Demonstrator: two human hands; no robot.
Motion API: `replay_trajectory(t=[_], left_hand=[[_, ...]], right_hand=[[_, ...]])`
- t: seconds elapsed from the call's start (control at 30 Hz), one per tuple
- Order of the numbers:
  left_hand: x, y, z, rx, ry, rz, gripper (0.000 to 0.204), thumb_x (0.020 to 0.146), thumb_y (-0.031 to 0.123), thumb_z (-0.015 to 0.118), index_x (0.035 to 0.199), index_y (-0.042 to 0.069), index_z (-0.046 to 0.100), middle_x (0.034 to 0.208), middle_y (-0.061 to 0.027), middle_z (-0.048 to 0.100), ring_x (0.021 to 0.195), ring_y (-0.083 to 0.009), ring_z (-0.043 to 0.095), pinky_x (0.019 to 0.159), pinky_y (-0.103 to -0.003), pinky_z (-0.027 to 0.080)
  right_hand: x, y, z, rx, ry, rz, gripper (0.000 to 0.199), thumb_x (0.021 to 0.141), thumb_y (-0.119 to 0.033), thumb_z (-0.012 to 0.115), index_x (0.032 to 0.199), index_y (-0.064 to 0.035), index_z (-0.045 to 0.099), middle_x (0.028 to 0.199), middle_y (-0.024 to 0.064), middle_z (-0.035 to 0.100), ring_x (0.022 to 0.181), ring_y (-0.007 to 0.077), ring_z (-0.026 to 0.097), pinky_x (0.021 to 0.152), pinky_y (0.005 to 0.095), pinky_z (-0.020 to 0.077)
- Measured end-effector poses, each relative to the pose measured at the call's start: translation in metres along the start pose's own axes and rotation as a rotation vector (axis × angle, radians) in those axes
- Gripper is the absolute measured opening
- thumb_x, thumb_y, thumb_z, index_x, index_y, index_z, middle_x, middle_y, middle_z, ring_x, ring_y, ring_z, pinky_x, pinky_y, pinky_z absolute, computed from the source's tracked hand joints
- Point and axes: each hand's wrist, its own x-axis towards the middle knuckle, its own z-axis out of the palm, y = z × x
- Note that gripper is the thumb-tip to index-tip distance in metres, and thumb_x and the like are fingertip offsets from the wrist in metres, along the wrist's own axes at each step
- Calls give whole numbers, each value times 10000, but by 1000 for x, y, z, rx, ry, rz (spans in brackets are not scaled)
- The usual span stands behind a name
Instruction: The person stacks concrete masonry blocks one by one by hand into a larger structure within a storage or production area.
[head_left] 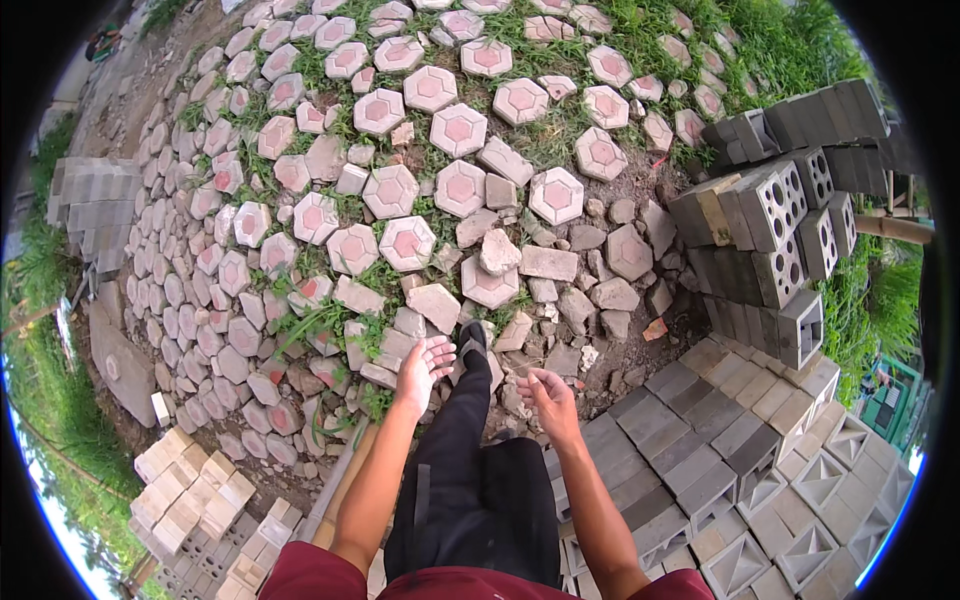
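Pavers point(408, 243) far; left hand point(427, 368) spread wide near shoe point(473, 338); right hand point(548, 396) loosely half-curled near rubble point(577, 308); blocks point(672, 432) stacked right.

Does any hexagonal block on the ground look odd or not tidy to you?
Yes. A rough, irregular chunk lies on top of one hexagonal paver, partly covering its face, while most other pavers are uncovered. To its right, jagged rubble also breaks the hexagonal pattern.

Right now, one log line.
left hand: open, empty | right hand: loosely curled | ahead: hexagonal paving stones | right side: stacked blocks
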Motion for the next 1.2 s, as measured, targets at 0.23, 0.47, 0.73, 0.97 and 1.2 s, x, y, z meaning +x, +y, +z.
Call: replay_trajectory(t=[0.23, 0.47, 0.73, 0.97, 1.2], left_hand=[[-23, 51, -11, -274, 248, 31, 613, 960, 536, 275, 1165, 6, 506, 1070, -134, 596, 974, -244, 561, 862, -405, 445], [16, 106, 20, -345, 347, -44, 583, 959, 514, 287, 1152, 13, 514, 1101, -128, 600, 995, -244, 560, 889, -413, 420], [4, 230, 90, -478, 171, 199, 525, 967, 485, 337, 1113, 18, 526, 1068, -128, 615, 961, -231, 577, 860, -389, 447], [-53, 269, 67, -492, 312, 329, 595, 973, 521, 268, 1110, 11, 539, 1036, -135, 626, 959, -228, 590, 850, -369, 457], [-93, 299, -7, -191, 638, 561, 715, 960, 582, 228, 1131, -25, 566, 965, -144, 669, 886, -208, 619, 799, -333, 456]], right_hand=[[32, -80, 67, -65, -210, -59, 326, 953, -251, 545, 1117, 31, 555, 994, 98, 651, 880, 147, 616, 758, 264, 485], [87, -149, 94, -277, -339, -48, 266, 944, -166, 533, 1091, 55, 551, 943, 73, 642, 873, 119, 601, 775, 261, 485], [94, -276, 128, -453, -376, 4, 272, 928, -151, 507, 1118, 39, 553, 979, 87, 662, 876, 139, 619, 765, 272, 495], [85, -330, 189, -586, -578, -48, 290, 890, -44, 446, 1154, 49, 522, 1016, 122, 647, 875, 164, 621, 766, 286, 499], [110, -357, 306, -729, -836, -183, 255, 871, -21, 462, 1097, 67, 543, 961, 127, 662, 849, 164, 627, 775, 283, 500]])
